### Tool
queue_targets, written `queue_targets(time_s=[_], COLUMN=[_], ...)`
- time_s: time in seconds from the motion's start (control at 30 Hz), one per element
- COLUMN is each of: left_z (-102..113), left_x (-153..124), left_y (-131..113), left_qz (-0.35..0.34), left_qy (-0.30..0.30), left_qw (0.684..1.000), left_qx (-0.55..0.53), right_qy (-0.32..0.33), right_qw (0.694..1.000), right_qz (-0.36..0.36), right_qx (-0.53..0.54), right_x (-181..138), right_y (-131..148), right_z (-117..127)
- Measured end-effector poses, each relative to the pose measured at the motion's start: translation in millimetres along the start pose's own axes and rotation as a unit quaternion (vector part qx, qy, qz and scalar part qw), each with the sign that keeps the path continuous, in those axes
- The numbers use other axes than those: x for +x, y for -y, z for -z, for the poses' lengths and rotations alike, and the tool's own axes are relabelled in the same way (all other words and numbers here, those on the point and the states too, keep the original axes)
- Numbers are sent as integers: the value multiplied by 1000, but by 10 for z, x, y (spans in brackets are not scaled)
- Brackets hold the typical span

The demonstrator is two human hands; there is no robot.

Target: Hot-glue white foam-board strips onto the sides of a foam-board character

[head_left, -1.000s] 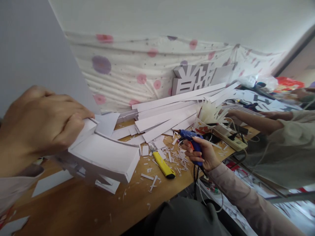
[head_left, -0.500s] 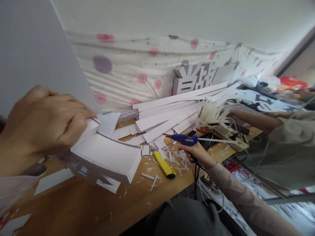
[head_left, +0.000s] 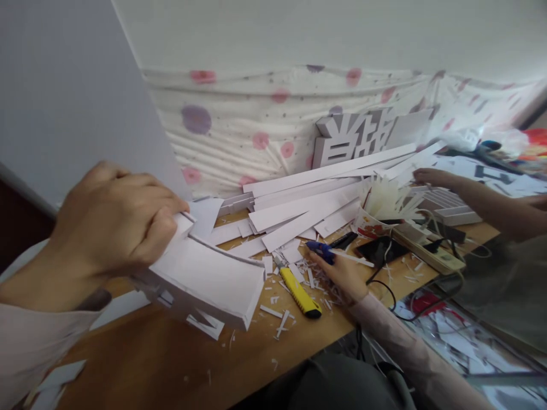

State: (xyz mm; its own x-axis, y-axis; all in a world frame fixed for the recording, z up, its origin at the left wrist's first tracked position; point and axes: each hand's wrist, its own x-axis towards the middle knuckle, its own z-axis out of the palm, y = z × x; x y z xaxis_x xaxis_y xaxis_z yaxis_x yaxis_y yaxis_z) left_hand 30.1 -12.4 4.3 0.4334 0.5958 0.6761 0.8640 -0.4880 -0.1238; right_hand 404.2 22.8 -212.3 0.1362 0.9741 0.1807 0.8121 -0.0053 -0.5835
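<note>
My left hand (head_left: 123, 219) is closed on the top end of a white foam-board letter piece (head_left: 209, 273), holding it tilted over the table. Thin raised walls run along the piece's edges. My right hand (head_left: 342, 277) is wrapped round a blue hot glue gun (head_left: 321, 250), low over the scraps, with a pale glue stick (head_left: 352, 258) poking out of its back. Between the two hands lies a yellow utility knife (head_left: 299, 290) on the wooden table (head_left: 171, 370), among small white offcuts.
Long white strips (head_left: 307, 210) are piled at the back. Finished white characters (head_left: 354, 136) lean on the curtain (head_left: 252, 114). A cup of glue sticks (head_left: 371, 222) and a power strip (head_left: 431, 250) with cables stand at right. A co-worker's arm (head_left: 478, 196) reaches in there.
My right hand has lowered the glue gun toward the table. My left hand still grips the letter piece. The view has shifted left, and the co-worker's hand has lifted from the lattice piece.
</note>
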Motion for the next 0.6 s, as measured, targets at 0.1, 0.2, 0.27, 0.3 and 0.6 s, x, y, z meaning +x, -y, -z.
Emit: queue_targets(time_s=[0.1,0.2,0.27,0.3,0.6], left_z=[45,56,67,80,301], left_x=[-9,-44,-75,-92,-312], left_y=[21,16,-13,-40,-428], left_qz=[-74,-81,-76,-76,-76], left_qy=[28,15,1,-4,-37], left_qw=[991,987,986,986,977], left_qx=[103,135,146,152,195], right_qy=[-8,120,175,134,132], right_qw=[999,991,976,974,880], right_qz=[21,59,126,162,321], right_qx=[-35,-24,38,83,324], right_x=[-329,-801,-1055,-1130,-746], right_y=[28,201,456,619,1683], right_z=[357,715,855,880,337])
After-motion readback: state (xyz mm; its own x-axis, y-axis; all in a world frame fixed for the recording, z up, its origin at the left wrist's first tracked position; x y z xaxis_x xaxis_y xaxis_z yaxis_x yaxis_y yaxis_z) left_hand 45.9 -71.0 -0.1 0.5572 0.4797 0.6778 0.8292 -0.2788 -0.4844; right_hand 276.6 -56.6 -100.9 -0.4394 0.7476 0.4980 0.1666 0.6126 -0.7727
